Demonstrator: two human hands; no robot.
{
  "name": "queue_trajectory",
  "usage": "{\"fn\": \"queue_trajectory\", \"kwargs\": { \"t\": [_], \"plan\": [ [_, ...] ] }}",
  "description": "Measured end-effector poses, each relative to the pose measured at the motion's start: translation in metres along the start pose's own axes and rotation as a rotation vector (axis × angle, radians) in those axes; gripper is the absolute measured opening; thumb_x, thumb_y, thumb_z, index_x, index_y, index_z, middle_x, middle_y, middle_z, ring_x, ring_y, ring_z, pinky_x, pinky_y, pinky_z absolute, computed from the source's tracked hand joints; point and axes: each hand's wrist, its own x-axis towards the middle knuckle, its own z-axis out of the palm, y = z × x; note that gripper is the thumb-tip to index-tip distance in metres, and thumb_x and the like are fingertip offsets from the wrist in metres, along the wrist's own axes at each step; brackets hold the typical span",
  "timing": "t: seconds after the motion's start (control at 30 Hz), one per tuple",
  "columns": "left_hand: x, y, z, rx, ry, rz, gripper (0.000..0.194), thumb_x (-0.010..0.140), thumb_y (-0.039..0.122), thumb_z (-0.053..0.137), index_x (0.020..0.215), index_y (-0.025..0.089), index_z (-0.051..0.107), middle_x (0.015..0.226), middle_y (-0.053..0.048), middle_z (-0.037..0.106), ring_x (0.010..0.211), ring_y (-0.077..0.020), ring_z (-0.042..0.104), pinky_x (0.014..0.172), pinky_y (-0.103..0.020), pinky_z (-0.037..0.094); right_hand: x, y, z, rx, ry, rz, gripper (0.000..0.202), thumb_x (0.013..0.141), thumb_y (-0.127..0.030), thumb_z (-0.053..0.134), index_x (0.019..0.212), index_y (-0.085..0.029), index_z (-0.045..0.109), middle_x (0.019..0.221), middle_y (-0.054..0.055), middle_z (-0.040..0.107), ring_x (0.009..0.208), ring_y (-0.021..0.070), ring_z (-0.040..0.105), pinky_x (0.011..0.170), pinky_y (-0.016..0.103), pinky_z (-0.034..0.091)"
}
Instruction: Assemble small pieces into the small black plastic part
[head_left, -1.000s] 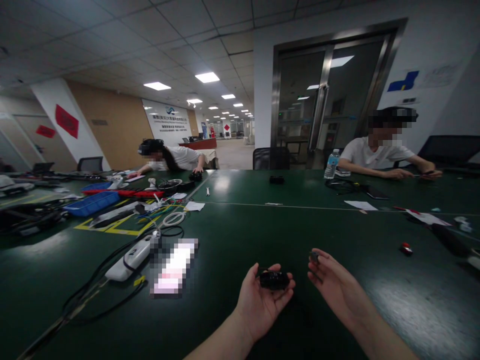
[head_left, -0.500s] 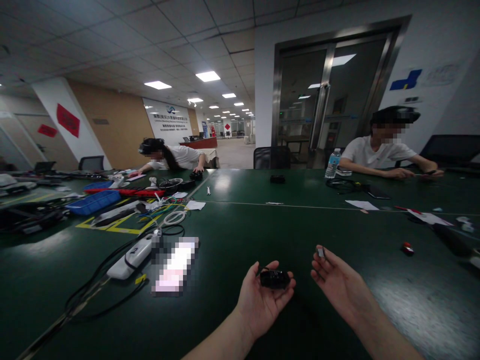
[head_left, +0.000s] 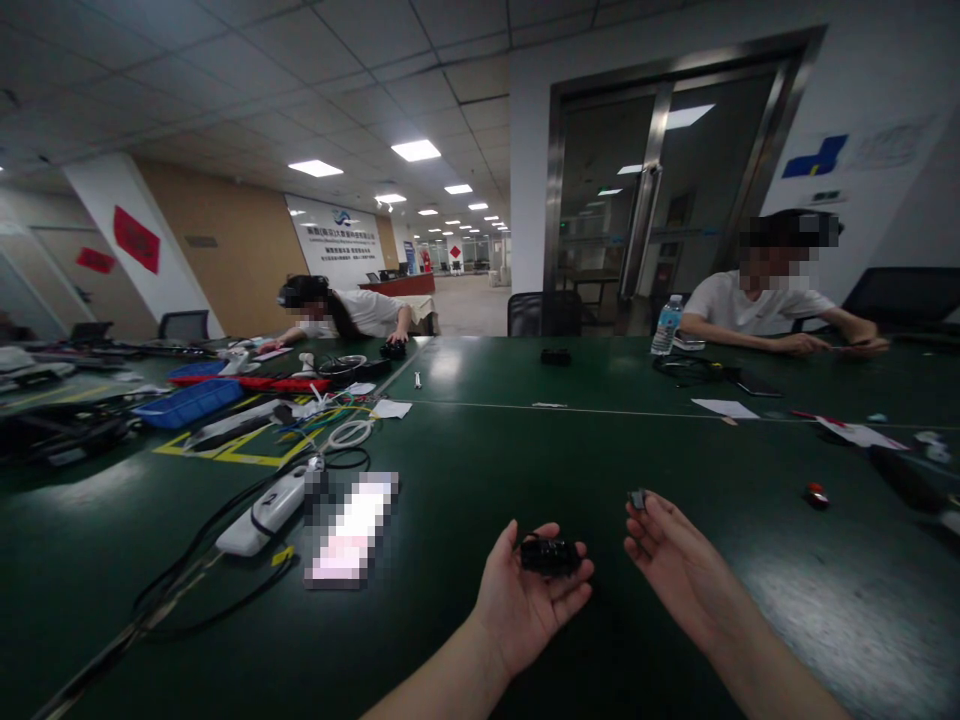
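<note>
In the head camera's view, both bare hands were held out over a dark green table (head_left: 480, 475), apart from each other. The left hand (head_left: 529, 605) was turned palm up, its fingers half curled around a small black device (head_left: 551, 556) that lay across the palm and fingers. The thumb stood up beside the device's left end. To its right, the right hand (head_left: 664, 545) pinched a small grey piece (head_left: 637, 499) between the thumb and the fingertips, at about the same level as the device and well clear of it; the other fingers were bent in below. What the piece was could not be told.

Left of the hands lay a bright phone (head_left: 352, 530), its screen blurred out, and just beyond it a white power strip (head_left: 266, 512) marked 2, with black cable around it. A blue tray (head_left: 187, 404) stood farther off on that side. To the right was a small red and dark object (head_left: 816, 495). Across the table sat a person in a white shirt (head_left: 750, 303), near a water bottle (head_left: 666, 326).
</note>
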Motion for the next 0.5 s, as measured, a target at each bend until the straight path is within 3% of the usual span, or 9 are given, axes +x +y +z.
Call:
{"fn": "queue_trajectory", "kwargs": {
  "t": [0.27, 0.5],
  "plan": [
    [-0.0002, -0.0009, 0.0020, -0.027, 0.015, 0.011, 0.047, 0.089, 0.052, 0.041, 0.112, 0.013, 0.048, 0.117, -0.024, 0.052, 0.100, -0.0334, 0.059, 0.081, -0.037, 0.046, -0.0016, -0.0006, 0.0011, 0.014, -0.008, 0.007, 0.028, 0.059, -0.032, 0.080, 0.083, -0.027, 0.068, 0.088, -0.002, 0.066, 0.073, 0.0126, 0.057, 0.061, 0.023, 0.049],
    [0.0010, -0.0013, 0.0023, -0.029, 0.015, 0.016, 0.047, 0.090, 0.051, 0.042, 0.113, 0.011, 0.047, 0.119, -0.024, 0.049, 0.100, -0.0334, 0.059, 0.079, -0.035, 0.048, -0.0055, 0.0010, 0.0038, -0.134, -0.008, -0.088, 0.032, 0.056, -0.035, 0.081, 0.084, -0.027, 0.068, 0.092, 0.000, 0.066, 0.079, 0.0159, 0.058, 0.065, 0.027, 0.049]
  ]
}}
